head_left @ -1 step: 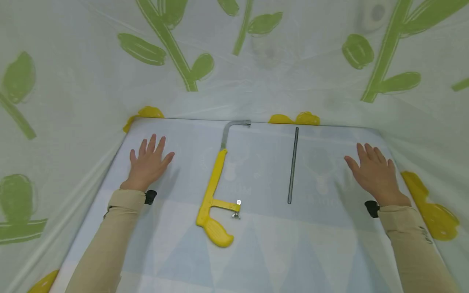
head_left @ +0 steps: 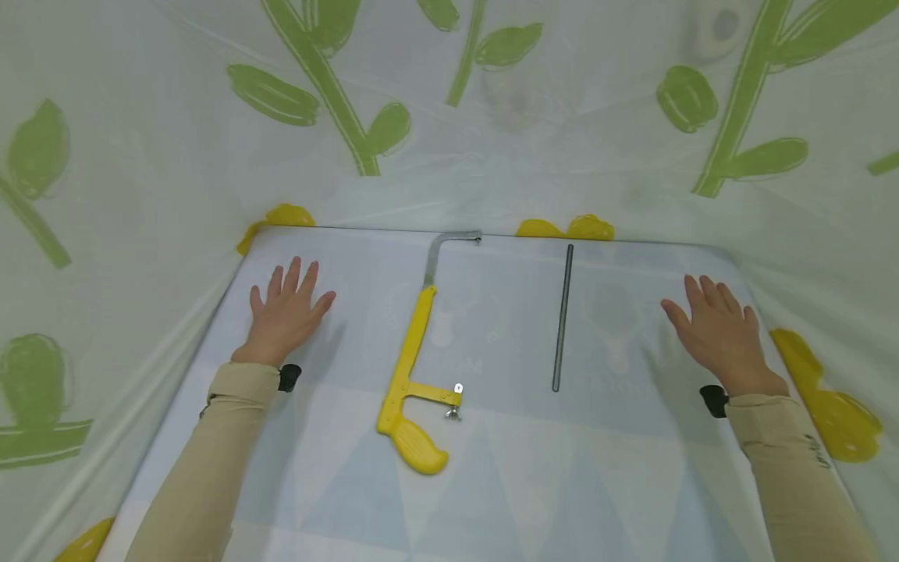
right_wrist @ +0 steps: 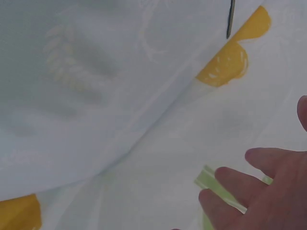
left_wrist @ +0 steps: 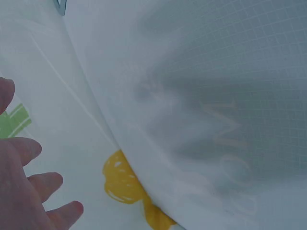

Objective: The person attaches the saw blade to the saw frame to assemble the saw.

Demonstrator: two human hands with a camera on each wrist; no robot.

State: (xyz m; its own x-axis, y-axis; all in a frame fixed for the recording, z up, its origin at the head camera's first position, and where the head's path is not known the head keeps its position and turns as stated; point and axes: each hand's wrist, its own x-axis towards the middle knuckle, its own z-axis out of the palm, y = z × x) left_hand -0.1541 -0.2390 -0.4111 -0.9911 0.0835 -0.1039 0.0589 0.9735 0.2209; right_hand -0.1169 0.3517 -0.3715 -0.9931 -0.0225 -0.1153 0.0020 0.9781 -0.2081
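A yellow hacksaw frame (head_left: 410,343) lies on the table between the hands, its curved grip towards me and its bent grey metal end at the far edge. A short side arm near the grip carries a wing nut (head_left: 453,414). To the right of it lies a thin grey metal rod (head_left: 562,320), pointing away from me. My left hand (head_left: 281,320) is over the table left of the saw frame, fingers spread, holding nothing. On the far right my right hand (head_left: 723,336) has its fingers extended, also holding nothing. The rod's tip (right_wrist: 230,24) shows in the right wrist view.
A pale cloth with blue triangles covers the table (head_left: 492,499). Behind and beside it hangs a white curtain (head_left: 590,156) printed with green leaves and yellow shapes. A dark band (head_left: 289,378) sits on the left wrist, and another (head_left: 714,400) on the right.
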